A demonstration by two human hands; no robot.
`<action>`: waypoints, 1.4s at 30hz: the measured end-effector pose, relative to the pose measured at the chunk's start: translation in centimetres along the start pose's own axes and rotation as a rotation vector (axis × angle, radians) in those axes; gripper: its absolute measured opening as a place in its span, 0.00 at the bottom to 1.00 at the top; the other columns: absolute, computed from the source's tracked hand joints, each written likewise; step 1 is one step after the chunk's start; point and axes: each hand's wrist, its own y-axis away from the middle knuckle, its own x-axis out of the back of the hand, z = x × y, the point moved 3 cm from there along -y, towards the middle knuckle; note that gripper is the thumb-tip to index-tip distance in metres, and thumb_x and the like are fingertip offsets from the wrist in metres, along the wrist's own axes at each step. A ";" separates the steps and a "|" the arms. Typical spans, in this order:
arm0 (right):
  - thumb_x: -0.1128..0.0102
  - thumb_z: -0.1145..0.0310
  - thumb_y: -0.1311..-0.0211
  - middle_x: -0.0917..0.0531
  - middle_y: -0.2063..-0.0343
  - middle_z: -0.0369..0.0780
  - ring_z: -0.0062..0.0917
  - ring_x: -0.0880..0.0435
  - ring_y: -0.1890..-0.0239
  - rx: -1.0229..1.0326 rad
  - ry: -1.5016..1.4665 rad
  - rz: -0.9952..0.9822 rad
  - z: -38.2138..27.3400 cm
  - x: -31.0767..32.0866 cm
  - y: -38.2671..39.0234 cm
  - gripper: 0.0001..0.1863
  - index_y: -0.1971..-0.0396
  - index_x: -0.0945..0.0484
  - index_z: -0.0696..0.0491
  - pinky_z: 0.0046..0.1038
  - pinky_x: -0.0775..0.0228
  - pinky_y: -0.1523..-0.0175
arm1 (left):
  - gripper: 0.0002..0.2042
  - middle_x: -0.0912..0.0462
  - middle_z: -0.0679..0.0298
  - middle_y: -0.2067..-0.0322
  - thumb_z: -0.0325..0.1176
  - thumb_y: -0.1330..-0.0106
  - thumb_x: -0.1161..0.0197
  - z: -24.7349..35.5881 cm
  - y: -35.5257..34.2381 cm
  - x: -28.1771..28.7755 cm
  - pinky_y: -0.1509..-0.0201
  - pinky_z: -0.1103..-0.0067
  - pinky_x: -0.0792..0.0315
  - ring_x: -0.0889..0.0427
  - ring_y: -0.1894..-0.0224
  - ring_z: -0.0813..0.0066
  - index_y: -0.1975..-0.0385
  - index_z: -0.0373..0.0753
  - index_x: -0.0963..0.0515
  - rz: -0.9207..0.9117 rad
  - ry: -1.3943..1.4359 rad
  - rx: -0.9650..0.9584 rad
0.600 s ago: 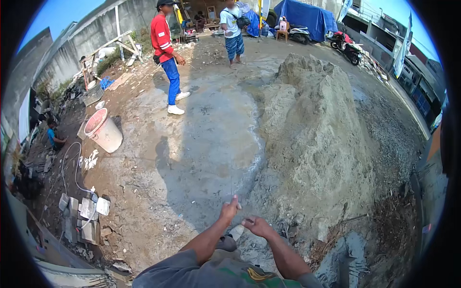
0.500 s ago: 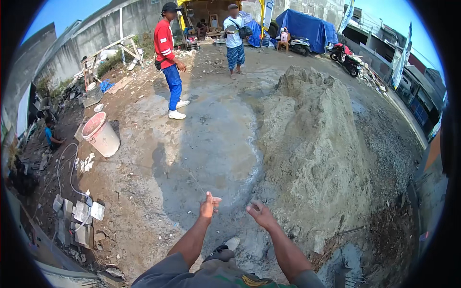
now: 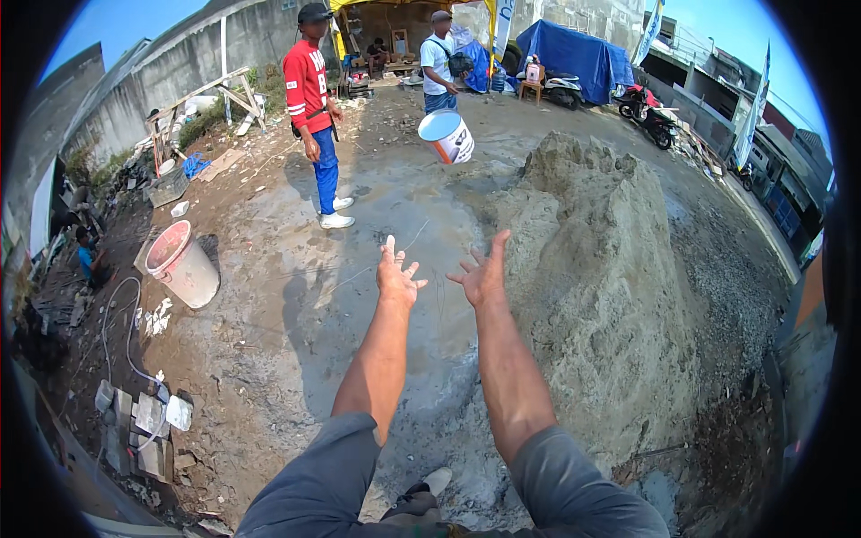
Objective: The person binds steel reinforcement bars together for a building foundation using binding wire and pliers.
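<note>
Both my arms stretch forward over the wet grey ground. My left hand (image 3: 397, 276) is open and empty, its fingers spread. Level with it, my right hand (image 3: 485, 273) is also open, palm turned inward, holding nothing. Beyond my hands a white bucket (image 3: 460, 146) with dark printing and a pale blue inside appears to be in mid-air, tilted, apart from my fingers. It partly covers the legs of a person in a white shirt (image 3: 436, 58), who stands behind it.
At my right rises a big sand pile (image 3: 596, 296). A person in a red top (image 3: 308, 85) stands ahead on the left. A dirty pinkish bucket (image 3: 188, 273), a hose (image 3: 131, 345) and concrete blocks (image 3: 152, 417) lie left. Motorbikes (image 3: 647, 121) and a blue tarpaulin (image 3: 574, 58) are farther back.
My hands have lifted and reached forward, fingers spreading. The white bucket now shows in front of the person in white. The person in red has turned, arms lower.
</note>
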 end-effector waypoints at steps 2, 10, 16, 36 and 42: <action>0.48 0.27 0.52 0.49 0.34 0.48 0.52 0.44 0.36 -0.145 0.014 0.063 5.9 5.8 -1.1 0.54 0.32 0.58 0.43 0.64 0.49 0.41 | 0.26 0.50 0.59 0.32 0.56 0.29 0.65 -5.9 -1.5 2.1 0.42 0.33 0.56 0.46 0.34 0.47 0.33 0.58 0.45 -0.181 -0.004 0.109; 0.33 0.62 0.47 0.27 0.55 0.44 0.31 0.23 0.54 -0.100 0.161 0.396 17.2 25.9 17.3 0.30 0.48 0.38 0.53 0.33 0.28 0.50 | 0.26 0.26 0.52 0.48 0.50 0.27 0.64 -26.2 14.8 20.1 0.39 0.63 0.34 0.28 0.44 0.60 0.47 0.33 0.31 0.082 0.043 0.473; 0.25 0.67 0.59 0.34 0.49 0.47 0.33 0.28 0.48 0.335 1.345 0.301 7.8 19.8 27.5 0.48 0.39 0.46 0.60 0.31 0.33 0.45 | 0.22 0.19 0.52 0.67 0.53 0.32 0.51 -28.7 16.9 19.3 0.53 0.61 0.25 0.19 0.61 0.56 0.70 0.38 0.24 -0.238 0.437 0.887; 0.24 0.59 0.73 0.33 0.52 0.54 0.49 0.32 0.48 -0.105 1.240 1.056 4.5 42.1 73.9 0.52 0.41 0.39 0.60 0.41 0.37 0.43 | 0.30 0.18 0.50 0.75 0.62 0.38 0.53 -31.6 29.5 17.8 0.58 0.65 0.28 0.18 0.68 0.53 0.78 0.39 0.17 -0.208 -1.401 0.182; 0.24 0.56 0.79 0.31 0.53 0.55 0.48 0.30 0.48 -0.506 1.160 1.299 11.7 50.7 90.8 0.57 0.40 0.39 0.59 0.38 0.35 0.43 | 0.26 0.18 0.48 0.65 0.57 0.37 0.51 -18.9 29.2 15.1 0.53 0.61 0.29 0.20 0.57 0.49 0.66 0.37 0.19 0.071 -1.729 -0.131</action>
